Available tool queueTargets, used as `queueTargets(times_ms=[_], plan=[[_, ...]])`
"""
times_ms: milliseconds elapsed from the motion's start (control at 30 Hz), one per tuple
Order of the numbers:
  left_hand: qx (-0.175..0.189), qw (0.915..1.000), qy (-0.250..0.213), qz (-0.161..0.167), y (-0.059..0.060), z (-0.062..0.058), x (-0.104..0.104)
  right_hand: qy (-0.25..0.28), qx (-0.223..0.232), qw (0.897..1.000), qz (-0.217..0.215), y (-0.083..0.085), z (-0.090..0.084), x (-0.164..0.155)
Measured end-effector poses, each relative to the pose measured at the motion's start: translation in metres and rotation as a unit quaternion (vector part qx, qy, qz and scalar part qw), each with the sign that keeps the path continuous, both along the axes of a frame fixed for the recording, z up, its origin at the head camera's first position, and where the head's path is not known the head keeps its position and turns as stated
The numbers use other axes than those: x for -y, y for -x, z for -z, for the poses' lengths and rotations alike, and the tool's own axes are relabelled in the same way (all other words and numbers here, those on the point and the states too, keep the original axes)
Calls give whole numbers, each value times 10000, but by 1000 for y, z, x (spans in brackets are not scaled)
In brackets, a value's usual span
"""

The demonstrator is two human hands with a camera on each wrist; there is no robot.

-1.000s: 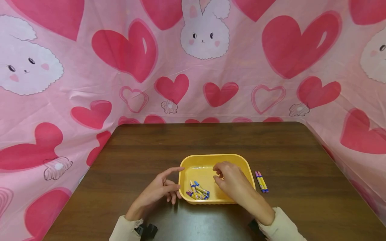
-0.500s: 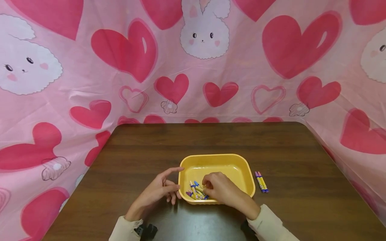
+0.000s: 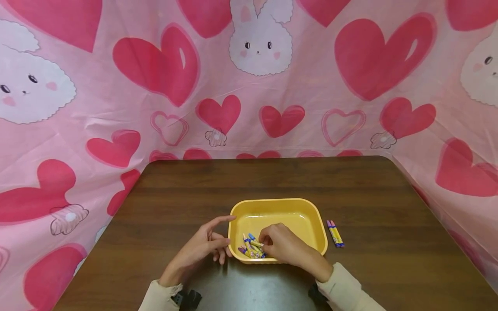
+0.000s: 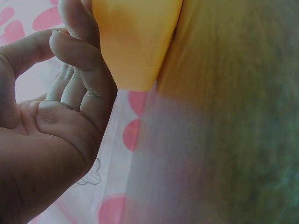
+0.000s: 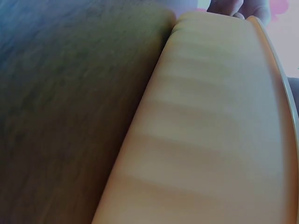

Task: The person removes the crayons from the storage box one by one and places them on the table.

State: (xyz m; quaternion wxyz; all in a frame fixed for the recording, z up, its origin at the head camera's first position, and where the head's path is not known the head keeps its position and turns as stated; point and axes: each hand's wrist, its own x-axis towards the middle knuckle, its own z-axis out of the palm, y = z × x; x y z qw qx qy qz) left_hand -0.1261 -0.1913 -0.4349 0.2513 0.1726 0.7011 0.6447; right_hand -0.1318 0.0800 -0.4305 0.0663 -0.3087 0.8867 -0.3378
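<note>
Right hand (image 3: 285,245) shifted to crayons (image 3: 248,245), left hand (image 3: 199,245) touching tray (image 3: 280,208) (yellow)

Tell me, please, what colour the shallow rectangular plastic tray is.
The tray is yellow, clearest in the head view.

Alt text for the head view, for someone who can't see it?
A right hand reaches into a yellow tray at a pile of crayons; the left hand touches the tray's left rim. Two more crayons lie on the dark table, right of the tray, with a pink heart-print backdrop behind.
</note>
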Motion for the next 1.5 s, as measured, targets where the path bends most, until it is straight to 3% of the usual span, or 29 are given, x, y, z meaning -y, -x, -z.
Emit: queueTargets(times_ms=[200, 300, 667, 1067, 1500], plan=[[-43, 10000, -24, 10, 0, 0, 1, -447, -397, 9967, 558, -3, -5, -1], [-24, 10000, 11, 3, 0, 0, 1, -649, -386, 9934, 861, -5, -7, -2], [-26, 10000, -39, 18, 0, 2, 2, -322, -82, 9972, 676, -3, -5, 0], [12, 10000, 16, 50, 1, 1, 2, -173, -615, 9925, 1045, -1, -13, -6], [-8, 9999, -103, 59, 0, 0, 0, 59, -727, 9872, 1418, -5, -32, -26]])
